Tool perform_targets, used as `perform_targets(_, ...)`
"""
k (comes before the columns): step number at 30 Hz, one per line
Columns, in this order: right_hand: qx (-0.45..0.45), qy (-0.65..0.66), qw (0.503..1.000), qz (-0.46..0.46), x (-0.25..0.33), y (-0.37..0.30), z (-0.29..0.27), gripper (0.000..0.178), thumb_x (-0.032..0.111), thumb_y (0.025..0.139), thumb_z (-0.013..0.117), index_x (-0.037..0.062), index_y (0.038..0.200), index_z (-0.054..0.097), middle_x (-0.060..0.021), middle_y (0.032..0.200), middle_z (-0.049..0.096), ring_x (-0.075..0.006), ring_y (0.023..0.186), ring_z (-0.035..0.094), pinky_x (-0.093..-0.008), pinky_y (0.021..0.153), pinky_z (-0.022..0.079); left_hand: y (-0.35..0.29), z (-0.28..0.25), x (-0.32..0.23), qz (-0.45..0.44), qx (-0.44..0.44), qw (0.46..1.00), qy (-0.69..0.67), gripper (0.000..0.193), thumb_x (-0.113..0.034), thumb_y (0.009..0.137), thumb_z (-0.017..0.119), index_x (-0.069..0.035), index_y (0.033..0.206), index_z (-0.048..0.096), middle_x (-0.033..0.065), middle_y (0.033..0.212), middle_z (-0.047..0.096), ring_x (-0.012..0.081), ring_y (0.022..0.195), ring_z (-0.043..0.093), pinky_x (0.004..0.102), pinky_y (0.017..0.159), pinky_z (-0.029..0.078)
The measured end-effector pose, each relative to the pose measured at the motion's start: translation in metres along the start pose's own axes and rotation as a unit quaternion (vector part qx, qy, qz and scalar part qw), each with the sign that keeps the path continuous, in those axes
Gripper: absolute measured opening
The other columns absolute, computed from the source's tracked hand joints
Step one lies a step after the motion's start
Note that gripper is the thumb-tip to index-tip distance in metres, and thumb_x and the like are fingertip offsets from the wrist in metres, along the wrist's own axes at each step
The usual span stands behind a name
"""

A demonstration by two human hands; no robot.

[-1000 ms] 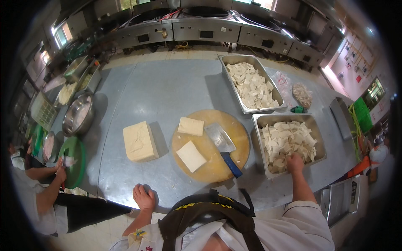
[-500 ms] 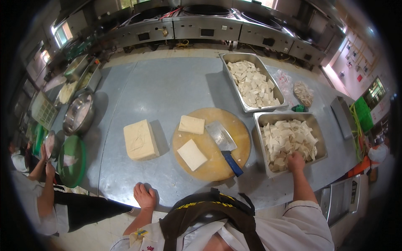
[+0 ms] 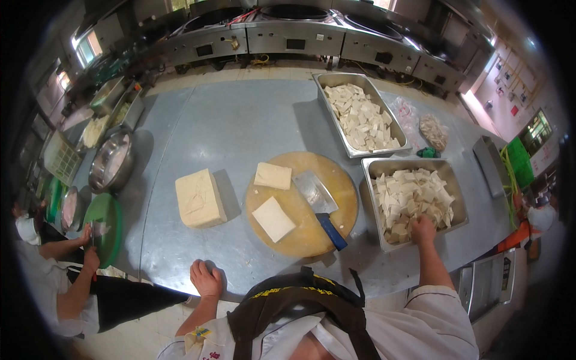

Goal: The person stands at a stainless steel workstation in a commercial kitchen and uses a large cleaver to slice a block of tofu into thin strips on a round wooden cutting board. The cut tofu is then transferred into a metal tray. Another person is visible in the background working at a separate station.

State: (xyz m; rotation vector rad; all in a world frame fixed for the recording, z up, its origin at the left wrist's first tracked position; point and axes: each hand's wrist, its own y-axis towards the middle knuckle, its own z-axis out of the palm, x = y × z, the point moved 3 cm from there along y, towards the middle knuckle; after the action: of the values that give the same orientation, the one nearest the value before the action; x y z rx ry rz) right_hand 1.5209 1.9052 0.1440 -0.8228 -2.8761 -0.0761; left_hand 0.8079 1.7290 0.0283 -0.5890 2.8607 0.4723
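Note:
My right hand (image 3: 423,230) reaches into the nearer steel tray (image 3: 408,164), its fingers curled down among the flat, pale tofu pieces (image 3: 415,195); the fingertips are partly hidden. My left hand (image 3: 206,278) rests at the table's near edge, fingers extended, holding nothing. Between my hands lies a round wooden chopping board (image 3: 270,242). Two tofu slabs, a far one (image 3: 273,176) and a near one (image 3: 273,219), sit on it beside a cleaver (image 3: 316,193) with a blue handle. Left of the board stands a large tofu block (image 3: 199,198).
A second steel tray of tofu pieces (image 3: 360,117) stands behind the first. Plastic bags (image 3: 433,132) lie to its right. A steel bowl (image 3: 112,162) and green basin (image 3: 103,240) are at the left, where a co-worker's hands (image 3: 90,258) hold a knife. Stoves (image 3: 294,43) line the back.
My hands hold nearly the same positions. The co-worker's hands at the left have moved nearer to the green basin. The whole view has shifted very slightly.

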Motion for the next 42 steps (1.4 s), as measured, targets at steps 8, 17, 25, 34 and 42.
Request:
perform_targets(8, -0.015, 0.003, 1.000, -0.009, -0.0007, 0.0013, 0.0013, 0.026, 0.028, 0.080, 0.054, 0.0088, 0.090, 0.067, -0.0185, 0.093, 0.068, -0.0395, 0.089, 0.064, -0.0494, 0.077, 0.050, 0.0010, -0.0034, -0.0030, 0.001, 0.002, 1.000, -0.003, 0.048, -0.025, 0.080, 0.061, 0.000, 0.120, 0.050, 0.0207, 0.132, 0.047, 0.0424, 0.126, 0.040, 0.0526, 0.106, 0.031)
perform_targets(17, -0.020, 0.003, 1.000, -0.013, -0.0029, 0.0020, 0.0026, 0.025, 0.029, 0.080, 0.054, 0.0092, 0.088, 0.067, -0.0188, 0.092, 0.068, -0.0397, 0.089, 0.064, -0.0497, 0.077, 0.050, 0.0020, -0.0071, -0.0063, 0.011, -0.018, 1.000, -0.007, 0.046, -0.023, 0.079, 0.060, 0.001, 0.117, 0.052, 0.0210, 0.130, 0.050, 0.0430, 0.123, 0.042, 0.0532, 0.104, 0.034)
perform_targets(25, -0.010, -0.003, 1.000, -0.003, -0.0010, 0.0020, 0.0013, 0.024, 0.028, 0.081, 0.054, 0.0100, 0.090, 0.067, -0.0168, 0.094, 0.069, -0.0389, 0.090, 0.064, -0.0485, 0.077, 0.050, 0.0006, -0.0018, -0.0016, 0.001, 0.001, 1.000, -0.010, 0.049, -0.025, 0.079, 0.062, 0.000, 0.120, 0.050, 0.0204, 0.132, 0.047, 0.0424, 0.126, 0.040, 0.0525, 0.106, 0.031)
perform_targets(34, -0.006, -0.009, 1.000, 0.003, 0.0020, 0.0008, -0.0003, 0.024, 0.027, 0.080, 0.054, 0.0099, 0.091, 0.067, -0.0158, 0.094, 0.069, -0.0382, 0.089, 0.064, -0.0482, 0.076, 0.049, 0.0012, -0.0016, -0.0013, -0.007, 0.007, 1.000, -0.009, 0.049, -0.026, 0.080, 0.061, 0.000, 0.120, 0.050, 0.0206, 0.133, 0.047, 0.0423, 0.127, 0.039, 0.0524, 0.106, 0.031)
perform_targets(42, -0.010, 0.002, 1.000, 0.003, 0.0040, -0.0024, -0.0040, 0.024, 0.029, 0.080, 0.054, 0.0097, 0.089, 0.067, -0.0166, 0.093, 0.069, -0.0384, 0.090, 0.064, -0.0482, 0.078, 0.049, 0.0020, -0.0038, -0.0046, -0.007, 0.006, 1.000, -0.008, 0.047, -0.024, 0.080, 0.061, 0.000, 0.119, 0.051, 0.0214, 0.132, 0.048, 0.0427, 0.126, 0.040, 0.0525, 0.105, 0.032)
